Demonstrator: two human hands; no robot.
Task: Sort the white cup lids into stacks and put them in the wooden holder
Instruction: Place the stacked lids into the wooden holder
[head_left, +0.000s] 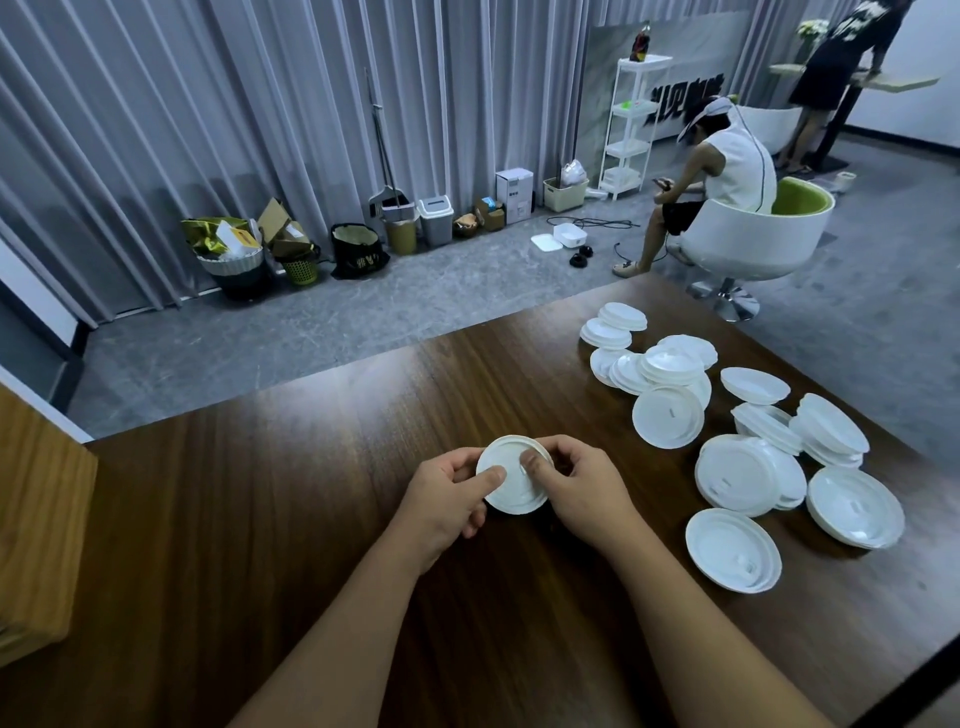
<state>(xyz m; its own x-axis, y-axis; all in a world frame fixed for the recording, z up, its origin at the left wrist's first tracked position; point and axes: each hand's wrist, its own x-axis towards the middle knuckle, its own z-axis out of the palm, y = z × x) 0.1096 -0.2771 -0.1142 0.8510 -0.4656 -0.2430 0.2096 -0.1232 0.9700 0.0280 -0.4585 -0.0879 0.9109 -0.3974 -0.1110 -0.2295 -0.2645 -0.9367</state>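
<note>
White lid (511, 480) btwn L hand (447, 499) & R hand (582, 491)

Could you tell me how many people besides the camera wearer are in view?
2: one seated person in the white swivel chair; one standing person at the far right. None seem hidden.

Both forearms bare to the frame edge, left hand (447, 496) and right hand (582, 493) ringless

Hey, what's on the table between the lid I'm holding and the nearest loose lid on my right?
Nothing: the head view shows bare table between the held lid and that loose lid.
</note>
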